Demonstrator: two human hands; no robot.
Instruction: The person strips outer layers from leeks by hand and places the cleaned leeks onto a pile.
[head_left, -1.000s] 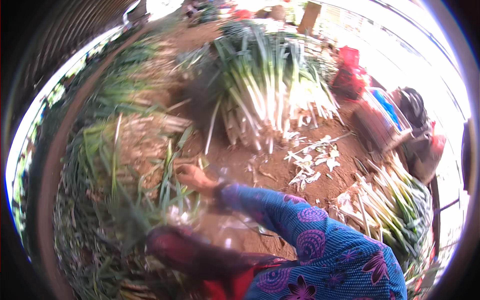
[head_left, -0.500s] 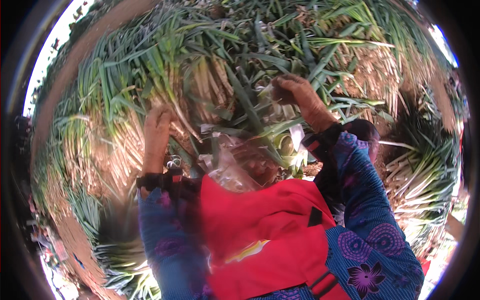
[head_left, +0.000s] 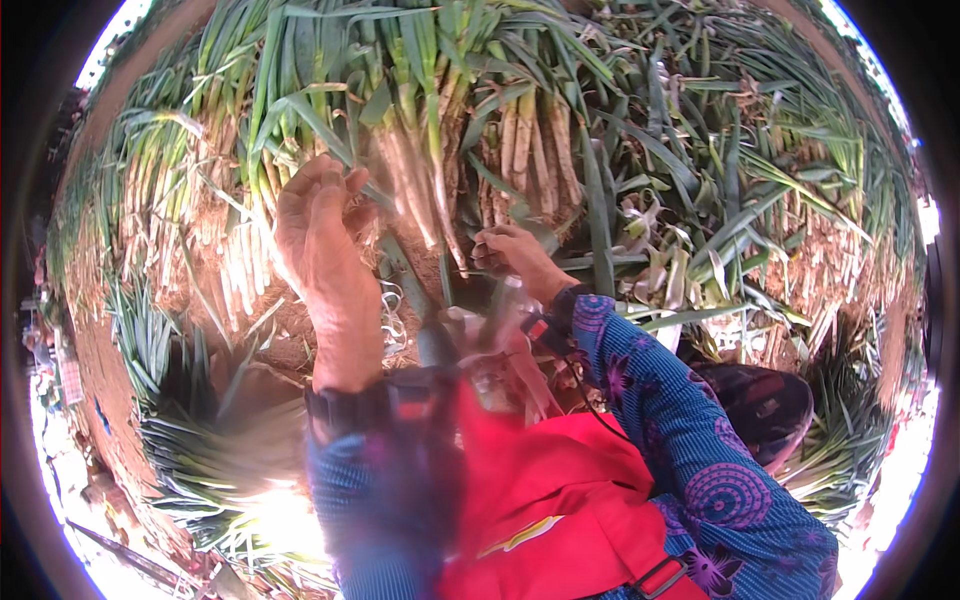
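My left hand (head_left: 325,225) is raised at the edge of a bunch of long green onions (head_left: 415,150), which have pale, soil-dusted stalks and green tops. Its fingers are loosely bent and a little apart, and a green leaf crosses near the fingertips. My right hand (head_left: 522,258) has its fingers curled together just below a second bunch of stalks (head_left: 530,150). Whatever it pinches, if anything, is hidden. Under my hands, in front of my red apron (head_left: 560,480), lies crumpled clear plastic (head_left: 500,375).
Stripped, tangled leaves (head_left: 660,240) lie to the right of my right hand. More green onions stretch along the far left (head_left: 220,240) and far right (head_left: 790,240). Another pile (head_left: 220,490) lies at the near left, beside bare soil (head_left: 290,335). My dark shoe (head_left: 765,410) is at the right.
My right hand has moved left, away from the loose leaves and toward the stalks. The left hand has risen beside the nearest bunch. The whole view has shifted.
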